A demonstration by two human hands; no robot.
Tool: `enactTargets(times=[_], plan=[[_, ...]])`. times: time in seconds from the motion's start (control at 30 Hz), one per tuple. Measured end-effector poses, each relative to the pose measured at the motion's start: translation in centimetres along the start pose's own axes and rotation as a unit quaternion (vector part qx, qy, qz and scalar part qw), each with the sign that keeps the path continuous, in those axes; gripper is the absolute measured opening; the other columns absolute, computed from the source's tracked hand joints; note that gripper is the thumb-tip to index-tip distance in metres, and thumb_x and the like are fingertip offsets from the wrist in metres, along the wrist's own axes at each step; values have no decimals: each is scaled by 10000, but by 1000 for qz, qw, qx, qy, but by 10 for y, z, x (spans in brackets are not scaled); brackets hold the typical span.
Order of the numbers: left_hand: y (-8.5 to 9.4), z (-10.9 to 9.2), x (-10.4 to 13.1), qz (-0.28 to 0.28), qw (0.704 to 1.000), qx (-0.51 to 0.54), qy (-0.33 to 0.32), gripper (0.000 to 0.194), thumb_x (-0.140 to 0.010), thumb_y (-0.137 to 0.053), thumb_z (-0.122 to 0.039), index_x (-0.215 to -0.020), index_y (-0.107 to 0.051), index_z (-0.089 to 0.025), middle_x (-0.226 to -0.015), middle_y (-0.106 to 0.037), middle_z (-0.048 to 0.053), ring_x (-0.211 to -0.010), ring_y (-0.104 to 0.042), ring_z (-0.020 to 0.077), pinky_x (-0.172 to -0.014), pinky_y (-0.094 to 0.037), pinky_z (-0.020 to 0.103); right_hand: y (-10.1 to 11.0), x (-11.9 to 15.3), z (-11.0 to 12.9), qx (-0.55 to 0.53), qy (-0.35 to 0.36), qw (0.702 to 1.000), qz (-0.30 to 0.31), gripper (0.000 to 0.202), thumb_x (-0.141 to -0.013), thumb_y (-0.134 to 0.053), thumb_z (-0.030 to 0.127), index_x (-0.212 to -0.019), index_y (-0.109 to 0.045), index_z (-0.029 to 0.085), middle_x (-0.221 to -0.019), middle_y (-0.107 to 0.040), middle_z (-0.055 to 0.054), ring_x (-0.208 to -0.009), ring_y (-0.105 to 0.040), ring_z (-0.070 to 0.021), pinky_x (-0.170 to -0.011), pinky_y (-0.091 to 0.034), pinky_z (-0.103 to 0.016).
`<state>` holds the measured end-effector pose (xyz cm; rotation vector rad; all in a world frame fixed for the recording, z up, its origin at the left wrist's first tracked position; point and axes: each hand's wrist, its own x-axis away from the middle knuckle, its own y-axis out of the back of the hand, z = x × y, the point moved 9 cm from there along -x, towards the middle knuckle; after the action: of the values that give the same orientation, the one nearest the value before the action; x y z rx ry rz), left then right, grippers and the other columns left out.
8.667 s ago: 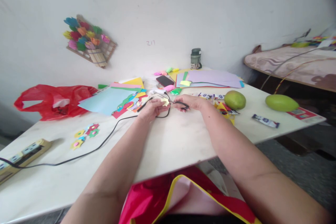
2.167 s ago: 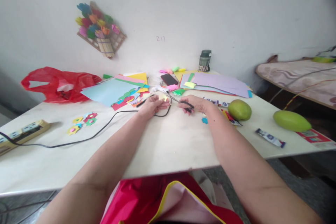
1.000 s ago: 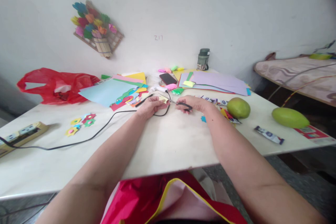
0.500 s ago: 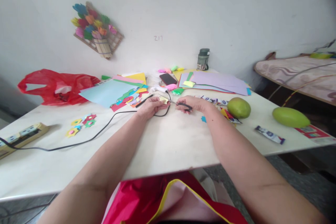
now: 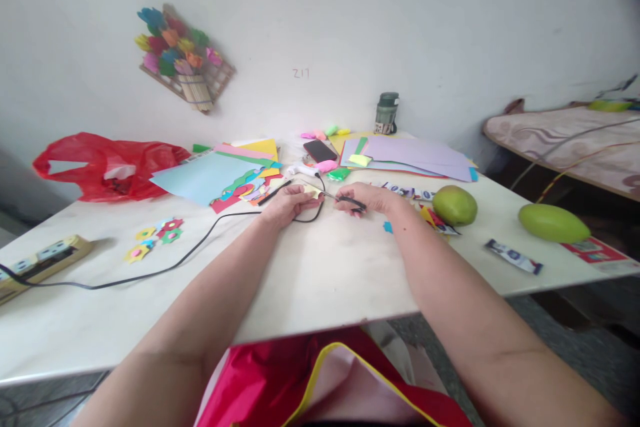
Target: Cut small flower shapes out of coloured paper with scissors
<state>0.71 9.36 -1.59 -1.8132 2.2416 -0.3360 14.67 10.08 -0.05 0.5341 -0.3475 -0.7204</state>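
Observation:
Over the middle of the white table [image 5: 320,267], my left hand [image 5: 287,205] pinches a small piece of pale yellow paper [image 5: 313,192]. My right hand [image 5: 367,197] is closed round the black handles of a pair of scissors [image 5: 353,202]. The thin blades point left and meet the paper; whether they are apart is too small to tell. Just beyond the hands lies a white glue gun [image 5: 303,171] with a black cord. Paper scraps [image 5: 245,188] in many colours lie left of my left hand. A small blue scrap [image 5: 388,227] is beside my right wrist.
Paper flowers [image 5: 155,237], a power strip [image 5: 43,263] and a red plastic bag [image 5: 113,167] are on the left. Coloured sheets [image 5: 410,155], a phone [image 5: 320,151] and a bottle [image 5: 387,113] stand farther back. Two green fruits [image 5: 455,205] and a wrapper [image 5: 513,257] lie right.
Both hands stay in nearly the same place with the paper and scissors. Any shift of the blades is too slight to make out.

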Motion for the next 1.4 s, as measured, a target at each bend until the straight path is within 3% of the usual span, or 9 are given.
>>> enactTargets(times=[0.57,1.4], plan=[[-1,-1,1,-6,1000,3,7,171,-623,-781,-159,-674,-629,-96,-831,-724,98,-876,-694,229,-884,-517,339,-3,2,4,-31,-4,999,11,229,-714,-646,340,-671,-496,172,-487,-467,56,-392,-411,-55,-393,-293,-188],[-3,-1,3,8,1000,16,17,98,-657,-736,-130,-693,-654,-90,-860,-727,118,-861,-698,241,-879,-529,363,-1,-3,1,-74,-13,997,-6,74,-681,-619,184,-740,-598,144,-476,-490,62,-391,-420,-59,-364,-327,-182]])
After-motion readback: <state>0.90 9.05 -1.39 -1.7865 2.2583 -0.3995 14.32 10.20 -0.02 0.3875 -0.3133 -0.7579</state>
